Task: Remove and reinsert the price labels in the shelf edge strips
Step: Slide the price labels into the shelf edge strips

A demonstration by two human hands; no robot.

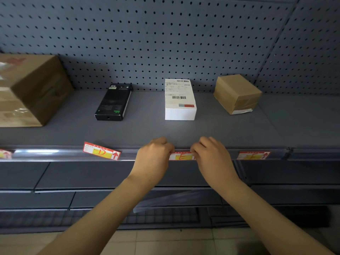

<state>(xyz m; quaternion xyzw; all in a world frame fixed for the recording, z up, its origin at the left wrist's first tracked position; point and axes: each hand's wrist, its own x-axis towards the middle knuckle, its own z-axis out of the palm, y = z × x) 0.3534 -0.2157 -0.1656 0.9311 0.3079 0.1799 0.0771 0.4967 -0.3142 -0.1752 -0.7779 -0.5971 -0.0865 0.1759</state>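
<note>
Both hands work the middle price label (181, 156), the one marked E, in the shelf edge strip (55, 153). The left hand (154, 153) pinches its left end and the right hand (209, 153) its right end, fingers curled over the strip's top lip. Whether the label is going in or coming out cannot be told from this view.

The label marked D (101, 150), further left, sits crooked — its left end lifted above the strip, so it looks only half seated and probably wants attention. Another label (253, 155) to the right lies flat in the strip, and part of a fourth (5, 154) shows at the far left edge. By that reading the task is midway, with at least D and E unfinished.

The grey shelf (230, 131) carries a large cardboard box (31, 89) at the left, then a black box (114, 102), a white box (180, 100) with barcodes, and a small taped cardboard box (237, 93) at the right. A grey pegboard (147, 34) backs the shelf — lower shelves and a pale tiled floor (165, 242) show below.
</note>
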